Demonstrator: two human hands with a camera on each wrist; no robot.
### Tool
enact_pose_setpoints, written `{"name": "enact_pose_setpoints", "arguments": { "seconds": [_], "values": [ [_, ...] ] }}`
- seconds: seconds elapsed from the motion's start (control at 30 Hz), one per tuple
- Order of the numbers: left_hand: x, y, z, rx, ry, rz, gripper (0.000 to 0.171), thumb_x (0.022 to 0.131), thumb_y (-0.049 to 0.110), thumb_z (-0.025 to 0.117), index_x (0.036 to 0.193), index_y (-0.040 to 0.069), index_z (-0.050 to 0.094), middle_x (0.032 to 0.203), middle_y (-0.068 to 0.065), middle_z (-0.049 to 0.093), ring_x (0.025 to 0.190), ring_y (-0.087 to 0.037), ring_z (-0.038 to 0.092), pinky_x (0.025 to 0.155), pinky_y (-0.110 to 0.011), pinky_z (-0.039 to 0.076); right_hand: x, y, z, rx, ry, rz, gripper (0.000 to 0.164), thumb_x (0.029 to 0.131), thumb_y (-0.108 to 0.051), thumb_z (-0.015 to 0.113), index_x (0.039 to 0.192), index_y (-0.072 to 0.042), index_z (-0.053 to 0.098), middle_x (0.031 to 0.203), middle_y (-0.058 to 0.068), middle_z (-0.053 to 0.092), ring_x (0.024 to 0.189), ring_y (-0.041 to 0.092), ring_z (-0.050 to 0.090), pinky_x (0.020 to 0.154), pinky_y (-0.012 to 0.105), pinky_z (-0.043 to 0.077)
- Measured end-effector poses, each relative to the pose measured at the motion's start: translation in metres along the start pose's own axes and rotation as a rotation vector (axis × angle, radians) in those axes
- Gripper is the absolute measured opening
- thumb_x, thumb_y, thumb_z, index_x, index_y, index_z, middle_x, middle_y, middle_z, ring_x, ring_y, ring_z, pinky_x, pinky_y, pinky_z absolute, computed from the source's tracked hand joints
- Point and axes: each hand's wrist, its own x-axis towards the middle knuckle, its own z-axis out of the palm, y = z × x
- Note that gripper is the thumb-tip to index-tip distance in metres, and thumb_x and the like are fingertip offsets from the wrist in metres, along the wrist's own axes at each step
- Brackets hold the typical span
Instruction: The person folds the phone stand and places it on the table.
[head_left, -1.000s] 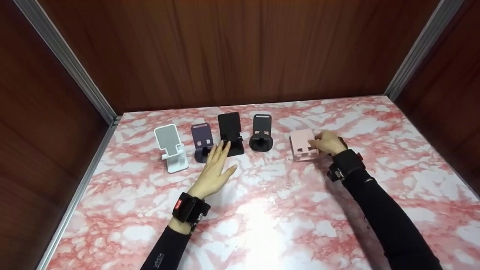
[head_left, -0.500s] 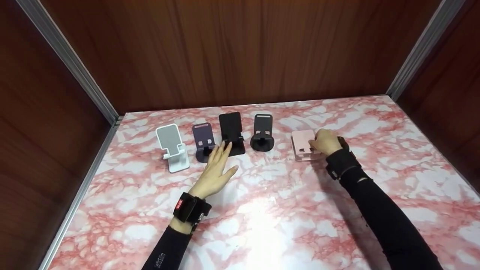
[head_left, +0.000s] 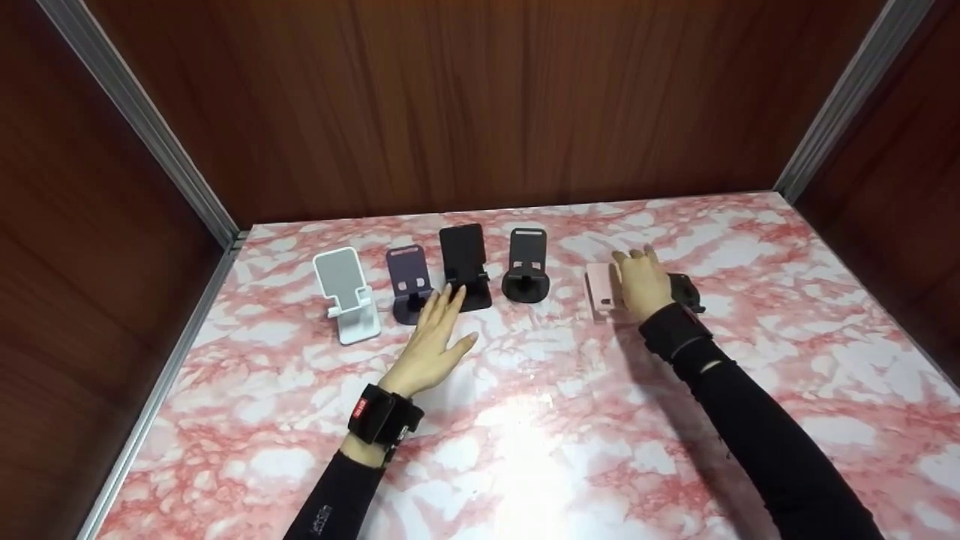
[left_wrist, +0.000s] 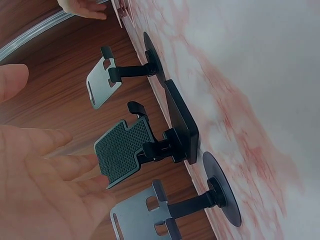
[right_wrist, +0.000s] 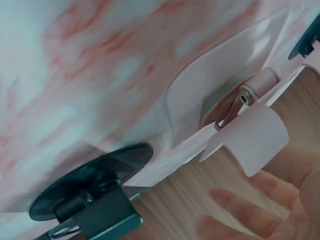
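My right hand (head_left: 645,286) is over a pink phone stand (head_left: 598,281), hiding its right part. In the right wrist view its fingers spread loosely beside the stand's pink cradle (right_wrist: 257,135), not curled round it. Close by on the right is a dark round-based phone stand (head_left: 682,289), partly behind that hand. My left hand (head_left: 427,351) reaches forward with straight, spread fingers and grips nothing. Its fingertips overlap the purple phone stand (head_left: 407,270) and the black phone stand (head_left: 462,251) in the head view; the left wrist view shows the palm beside the black stand's ridged pad (left_wrist: 122,152).
A white phone stand (head_left: 339,277) is at the row's left end. Between the black and pink ones stands a dark grey round-based stand (head_left: 528,249). Wood-grain walls (head_left: 495,105) enclose the back and sides of the red-and-white marbled table (head_left: 600,465).
My right hand has shifted left and its fingers have unfolded from the pink stand's edge to reach across it, uncovering the dark stand on the right. My left hand keeps its place.
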Motion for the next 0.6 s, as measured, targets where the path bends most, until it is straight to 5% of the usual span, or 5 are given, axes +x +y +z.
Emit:
{"name": "enact_pose_setpoints", "arguments": {
  "seconds": [0.07,0.17,0.3,0.6],
  "values": [
    [0.0,-0.001,0.0,0.006,0.001,-0.001,0.071,0.101,0.031,0.051,0.159,0.012,0.015,0.166,-0.018,0.006,0.153,-0.04,0.001,0.122,-0.064,0.009,0.0,-0.001,0.0,-0.018,-0.047,-0.012,0.062,0.082,0.011,0.058,0.143,-0.001,0.048,0.144,0.032,0.045,0.141,0.052,0.031,0.113,0.063,0.034],
    [-0.001,0.0,0.001,0.029,0.006,0.011,0.072,0.101,0.032,0.051,0.159,0.011,0.014,0.166,-0.018,0.006,0.153,-0.038,0.001,0.124,-0.061,0.007,-0.003,-0.002,-0.001,-0.005,-0.115,-0.027,0.06,0.093,0.001,0.051,0.151,-0.006,0.037,0.157,0.027,0.028,0.149,0.05,0.012,0.119,0.068,0.017],
    [-0.001,-0.001,0.003,0.077,0.023,0.038,0.072,0.101,0.031,0.05,0.159,0.008,0.014,0.165,-0.02,0.008,0.153,-0.038,0.002,0.124,-0.059,0.006,-0.008,-0.003,-0.001,0.037,-0.147,-0.079,0.054,0.105,-0.021,0.042,0.154,-0.006,0.03,0.16,0.026,0.023,0.149,0.05,0.009,0.117,0.072,0.013],
    [0.009,0.005,0.008,0.079,0.029,0.073,0.072,0.101,0.029,0.051,0.158,0.004,0.015,0.165,-0.022,0.01,0.153,-0.039,0.003,0.124,-0.059,0.007,-0.017,-0.018,-0.007,0.079,-0.146,-0.141,0.059,0.106,-0.031,0.038,0.157,-0.008,0.021,0.164,0.021,0.013,0.151,0.047,0.002,0.116,0.075,0.008]
  ]
}}
